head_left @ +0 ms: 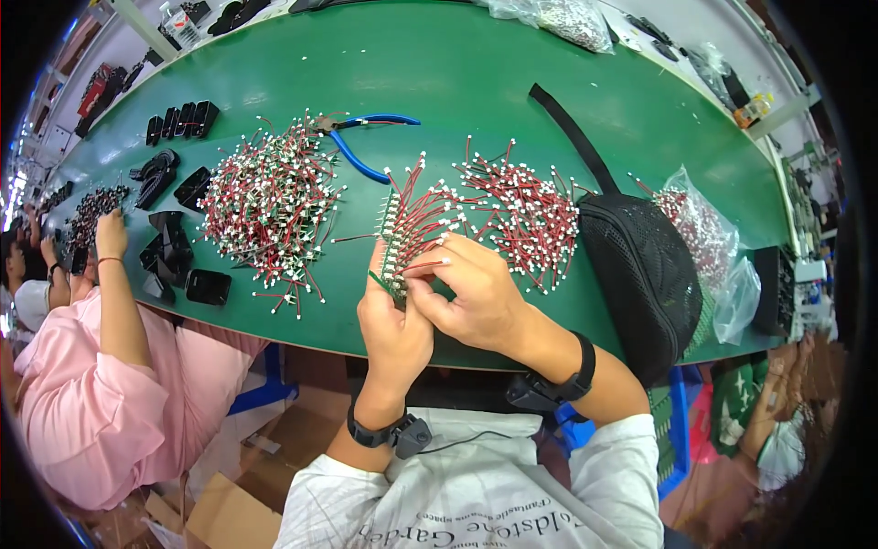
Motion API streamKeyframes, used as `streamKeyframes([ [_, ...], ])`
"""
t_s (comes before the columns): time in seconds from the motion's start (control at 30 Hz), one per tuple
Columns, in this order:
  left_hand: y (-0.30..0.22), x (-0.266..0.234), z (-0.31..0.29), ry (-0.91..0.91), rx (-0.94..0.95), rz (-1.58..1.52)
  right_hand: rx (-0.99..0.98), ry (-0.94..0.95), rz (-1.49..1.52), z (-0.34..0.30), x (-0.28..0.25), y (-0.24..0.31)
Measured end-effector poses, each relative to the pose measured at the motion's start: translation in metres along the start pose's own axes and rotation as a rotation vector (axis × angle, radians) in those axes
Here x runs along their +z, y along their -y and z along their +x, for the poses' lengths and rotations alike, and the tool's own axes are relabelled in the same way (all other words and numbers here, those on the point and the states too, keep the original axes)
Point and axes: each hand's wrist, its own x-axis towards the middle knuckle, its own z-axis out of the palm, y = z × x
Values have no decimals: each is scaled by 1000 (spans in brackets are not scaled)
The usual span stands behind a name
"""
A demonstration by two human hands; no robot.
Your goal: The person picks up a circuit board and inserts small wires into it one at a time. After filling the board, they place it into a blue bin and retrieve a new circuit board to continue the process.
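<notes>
My left hand (391, 337) is closed around the lower end of a narrow green circuit-board strip (389, 240). Small white connectors with short red wires fan out to the right along the strip. At its near end, my right hand (480, 291) pinches a red wire lead (426, 265) with a white plug tip. Both hands meet there, the thumbs close together; whether the lead's other end is plugged in is hidden by the fingers. Just right of the strip lies a loose heap of red wire leads (540, 220).
Left of my hands is a large pile of small wired boards (270, 206), with blue-handled cutters (361, 157) beyond. A black mesh case (640, 274) and a plastic bag of leads (697, 224) lie right. Black plastic parts (166, 245) sit near a pink-clothed co-worker (128, 384) at left.
</notes>
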Motion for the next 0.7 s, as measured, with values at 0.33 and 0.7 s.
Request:
streamKeyframes([
  [0.33, -2, -7, 0, 30, 57, 160, 30, -18, 27, -3, 2, 3],
  [0.7, -9, -19, 0, 73, 106, 272, 70, 44, -9, 2, -1, 12],
])
